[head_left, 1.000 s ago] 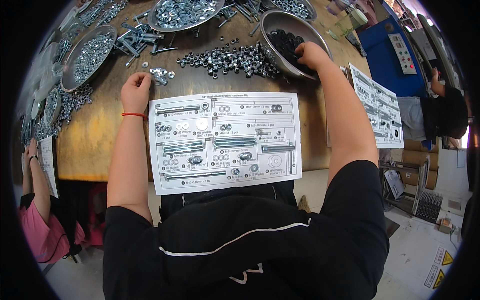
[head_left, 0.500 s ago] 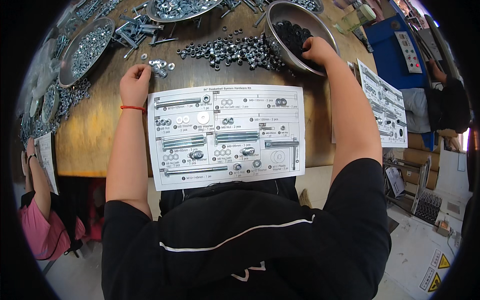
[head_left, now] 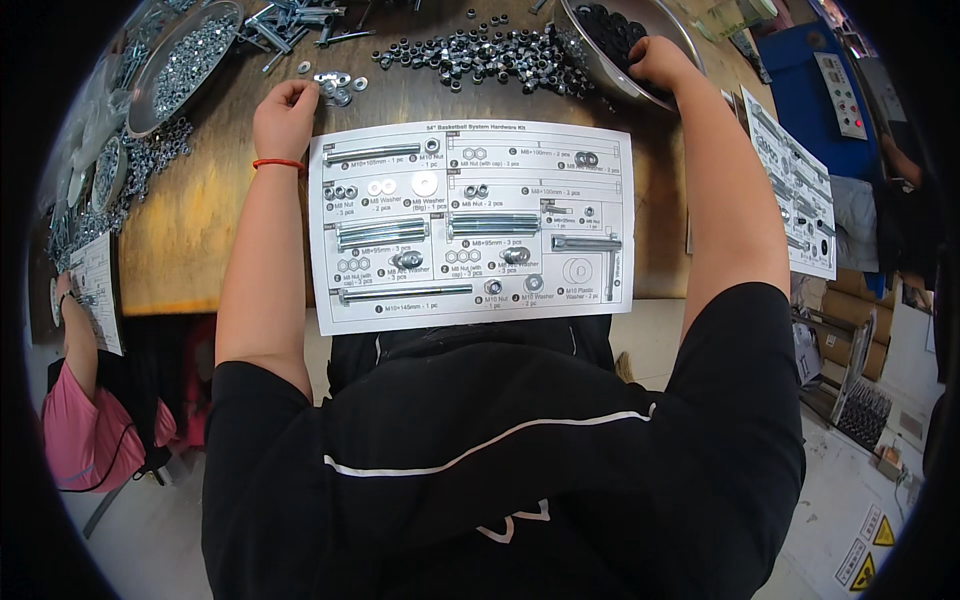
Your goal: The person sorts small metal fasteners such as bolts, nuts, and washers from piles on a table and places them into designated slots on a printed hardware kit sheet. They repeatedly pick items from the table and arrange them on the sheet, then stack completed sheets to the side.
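My right hand (head_left: 665,66) reaches into a steel bowl (head_left: 690,45) at the far right, its fingers bent together at a heap of black ring-shaped pieces (head_left: 610,32). What it pinches is hidden. My left hand (head_left: 287,118), with a red cord on the wrist, rests closed on the table beside a small group of metal washers (head_left: 338,90). I cannot make out anything in its fingers. Between my forearms lies a printed parts sheet (head_left: 470,225) with pictures of bolts, nuts and washers; its near edge hangs past the table's front edge.
Loose nuts with dark inserts (head_left: 490,58) spread across the far middle. A metal dish of small nuts (head_left: 195,65) stands at the left, with bolts (head_left: 290,25) beside it. Another printed sheet (head_left: 795,190) is at the right. A person in a pink sleeve (head_left: 95,420) works at the left.
The whole view has shifted, so the table and sheet sit higher and slightly further right. My right hand stays in the bowl, and my left hand stays closed near the washers.
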Tool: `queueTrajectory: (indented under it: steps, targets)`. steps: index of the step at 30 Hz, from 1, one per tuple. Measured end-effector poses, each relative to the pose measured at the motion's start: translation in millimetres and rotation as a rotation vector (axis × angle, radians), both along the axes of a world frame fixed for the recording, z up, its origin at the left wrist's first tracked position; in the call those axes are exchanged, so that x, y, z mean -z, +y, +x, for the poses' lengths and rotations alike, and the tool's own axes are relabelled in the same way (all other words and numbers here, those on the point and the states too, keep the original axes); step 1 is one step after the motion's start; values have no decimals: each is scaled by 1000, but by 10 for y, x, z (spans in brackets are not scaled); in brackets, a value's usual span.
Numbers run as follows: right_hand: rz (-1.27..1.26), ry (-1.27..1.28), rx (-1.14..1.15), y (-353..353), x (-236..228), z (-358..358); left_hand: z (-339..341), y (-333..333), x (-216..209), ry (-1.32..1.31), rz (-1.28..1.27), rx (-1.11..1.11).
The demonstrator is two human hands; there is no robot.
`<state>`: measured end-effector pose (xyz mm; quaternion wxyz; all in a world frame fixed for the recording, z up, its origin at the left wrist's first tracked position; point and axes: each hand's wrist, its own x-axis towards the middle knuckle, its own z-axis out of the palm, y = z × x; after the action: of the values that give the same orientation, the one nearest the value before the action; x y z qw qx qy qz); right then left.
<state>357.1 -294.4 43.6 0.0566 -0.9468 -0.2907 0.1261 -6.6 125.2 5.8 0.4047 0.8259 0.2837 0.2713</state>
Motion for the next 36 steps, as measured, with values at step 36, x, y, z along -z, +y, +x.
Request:
queueTrajectory:
  steps: [36]
  targets:
    - [462, 56, 64, -487, -279, -3934, 18, 211, 175, -31, 3, 36]
